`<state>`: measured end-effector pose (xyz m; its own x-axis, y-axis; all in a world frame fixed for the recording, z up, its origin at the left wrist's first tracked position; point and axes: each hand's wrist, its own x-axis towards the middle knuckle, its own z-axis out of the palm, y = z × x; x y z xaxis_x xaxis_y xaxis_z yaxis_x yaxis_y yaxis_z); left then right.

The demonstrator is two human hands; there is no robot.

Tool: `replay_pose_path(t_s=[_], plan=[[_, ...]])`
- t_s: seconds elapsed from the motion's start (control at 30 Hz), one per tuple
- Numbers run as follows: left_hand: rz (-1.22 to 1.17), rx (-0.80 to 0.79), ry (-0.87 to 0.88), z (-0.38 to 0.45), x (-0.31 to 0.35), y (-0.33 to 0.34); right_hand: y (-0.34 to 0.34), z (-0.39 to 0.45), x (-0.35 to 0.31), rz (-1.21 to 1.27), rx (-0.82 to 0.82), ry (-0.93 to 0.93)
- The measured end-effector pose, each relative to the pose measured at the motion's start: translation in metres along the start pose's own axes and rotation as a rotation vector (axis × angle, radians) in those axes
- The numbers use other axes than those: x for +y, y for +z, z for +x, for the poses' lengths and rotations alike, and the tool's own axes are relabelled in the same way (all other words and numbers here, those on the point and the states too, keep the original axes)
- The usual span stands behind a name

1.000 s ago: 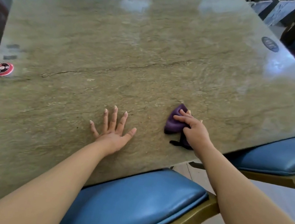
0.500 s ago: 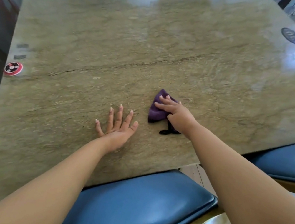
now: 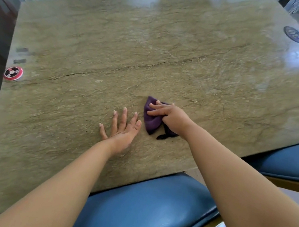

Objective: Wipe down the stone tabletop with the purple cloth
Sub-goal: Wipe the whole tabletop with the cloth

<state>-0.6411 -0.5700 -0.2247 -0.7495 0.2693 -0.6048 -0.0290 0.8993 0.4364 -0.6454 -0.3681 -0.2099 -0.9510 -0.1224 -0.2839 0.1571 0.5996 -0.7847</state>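
The stone tabletop (image 3: pixel 175 48) is greenish-tan with a long dark crack across its middle. A bunched purple cloth (image 3: pixel 151 120) lies near the front edge, pressed onto the stone by my right hand (image 3: pixel 171 117), whose fingers grip it. A dark loop of the cloth sticks out below the hand. My left hand (image 3: pixel 122 128) rests flat on the stone just left of the cloth, fingers spread, holding nothing.
A round red and black button (image 3: pixel 13 73) sits at the table's left edge, with two small grey labels above it. A dark oval plaque (image 3: pixel 293 34) is at the far right corner. Blue padded chairs (image 3: pixel 144 211) stand on the near, right and far sides.
My right hand has slid the purple cloth to the left, closer to my left hand. The left hand stays flat in the same spot on the stone.
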Motion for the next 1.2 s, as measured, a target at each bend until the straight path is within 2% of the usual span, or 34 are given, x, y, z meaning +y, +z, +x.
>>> replay_pose_path(t_s=[0.07, 0.23, 0.43, 0.53, 0.63, 0.73, 0.8, 0.9, 0.93, 1.07, 1.2], plan=[[-0.015, -0.011, -0.01, 0.0, -0.001, 0.001, 0.008, -0.014, -0.001, 0.015, -0.08, -0.014], [0.162, 0.074, -0.033, -0.008, 0.01, 0.004, 0.004, -0.054, 0.01, -0.042, -0.297, 0.016], [0.302, 0.146, -0.077, -0.016, 0.034, 0.014, -0.024, -0.115, 0.037, 0.073, -0.274, 0.208], [0.313, 0.1, 0.004, -0.018, 0.062, 0.022, -0.042, -0.146, 0.046, 0.141, -0.236, 0.322], [0.312, 0.0, 0.103, -0.016, 0.09, 0.035, -0.073, -0.161, 0.046, 0.108, -0.087, 0.442], [0.342, -0.102, 0.088, -0.012, 0.107, 0.046, -0.102, -0.156, 0.059, 0.323, 0.303, 0.394], [0.357, -0.105, 0.065, -0.009, 0.11, 0.051, -0.111, -0.144, 0.081, 0.181, 0.46, 0.396], [0.363, -0.089, 0.051, -0.007, 0.11, 0.053, -0.098, -0.126, 0.11, -0.305, 0.321, 0.45], [0.365, -0.088, 0.049, -0.007, 0.11, 0.053, -0.092, -0.119, 0.115, -0.393, 0.317, 0.459], [0.369, -0.08, 0.038, -0.003, 0.11, 0.055, -0.088, -0.094, 0.115, -0.442, 0.314, 0.426], [0.316, -0.071, 0.02, 0.0, 0.11, 0.056, -0.068, -0.091, 0.092, -0.459, 0.17, 0.256]])
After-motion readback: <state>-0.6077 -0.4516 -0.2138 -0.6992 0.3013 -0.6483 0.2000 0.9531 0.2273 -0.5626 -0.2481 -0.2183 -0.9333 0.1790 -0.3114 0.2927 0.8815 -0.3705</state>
